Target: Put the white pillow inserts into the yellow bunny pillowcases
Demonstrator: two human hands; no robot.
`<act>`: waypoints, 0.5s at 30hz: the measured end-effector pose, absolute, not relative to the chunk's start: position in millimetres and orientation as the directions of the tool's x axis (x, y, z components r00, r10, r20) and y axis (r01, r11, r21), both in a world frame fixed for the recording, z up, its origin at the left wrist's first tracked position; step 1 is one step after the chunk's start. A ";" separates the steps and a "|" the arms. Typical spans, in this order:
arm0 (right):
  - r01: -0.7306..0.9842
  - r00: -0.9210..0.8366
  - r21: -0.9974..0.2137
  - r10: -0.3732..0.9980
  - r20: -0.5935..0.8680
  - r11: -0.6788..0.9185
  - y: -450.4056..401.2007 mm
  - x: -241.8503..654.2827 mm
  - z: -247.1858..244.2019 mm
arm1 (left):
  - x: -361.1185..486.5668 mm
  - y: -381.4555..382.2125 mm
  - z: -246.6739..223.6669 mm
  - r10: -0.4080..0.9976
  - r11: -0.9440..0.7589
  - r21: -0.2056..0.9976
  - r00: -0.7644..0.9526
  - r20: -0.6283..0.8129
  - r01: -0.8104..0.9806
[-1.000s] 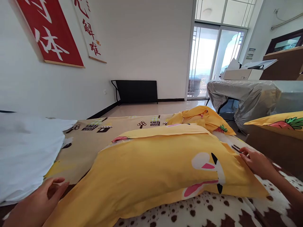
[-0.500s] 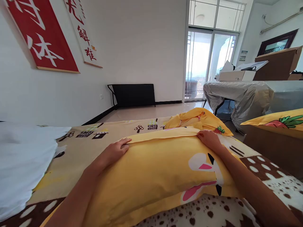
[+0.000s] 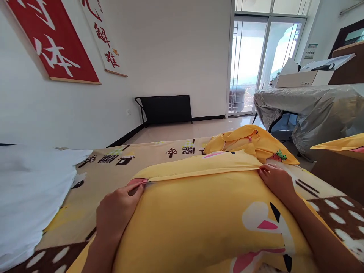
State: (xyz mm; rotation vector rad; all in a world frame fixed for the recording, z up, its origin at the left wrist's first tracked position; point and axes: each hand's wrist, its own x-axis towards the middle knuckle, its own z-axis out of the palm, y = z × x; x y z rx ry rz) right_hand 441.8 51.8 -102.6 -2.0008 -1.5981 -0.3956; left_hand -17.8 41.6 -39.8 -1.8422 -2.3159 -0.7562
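Note:
A plump yellow pillow in a pillowcase [image 3: 193, 212] lies across the bed in front of me, with a white, pink and black cartoon print on its right side. Along its far side runs a folded flap [image 3: 199, 172]. My left hand [image 3: 121, 201] pinches the flap's left end between thumb and fingers. At the opposite end, my right hand [image 3: 275, 180] has its fingers closed on the flap's right corner. Just beyond lies a crumpled yellow cloth [image 3: 244, 142] with a carrot print.
Patterned bedding [image 3: 153, 157] covers the bed. White fabric [image 3: 36, 189] lies at left. To the right, a yellow cloth [image 3: 341, 146] rests on a brown box [image 3: 335, 174]. Behind stand a plastic-covered table [image 3: 307, 102] with an opened white box [image 3: 309, 77] and a black folded frame [image 3: 167, 110].
Both hands have come nearer to me along the flap. The left hand has gone from lying flat to pinching the flap's end. More of the flap shows on the far side.

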 end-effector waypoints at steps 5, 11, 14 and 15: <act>0.953 0.252 -0.279 0.820 0.514 -0.118 52.9 449.6 -103.5 | -31.2 37.9 -36.9 0.947 0.050 0.483 -0.195 0.254 0.874; 0.948 0.229 -0.314 0.810 0.540 -0.059 54.6 454.2 -107.5 | -57.7 49.4 -49.9 0.929 -0.105 0.705 -0.185 0.322 0.702; 0.953 0.214 -0.300 0.793 0.571 -0.041 55.9 456.2 -109.8 | -55.3 52.6 -54.1 0.926 -0.133 0.652 -0.141 0.351 0.746; 0.954 0.212 -0.298 0.789 0.576 -0.040 56.3 456.8 -110.3 | -54.0 52.9 -55.3 0.908 -0.123 0.632 -0.169 0.382 0.765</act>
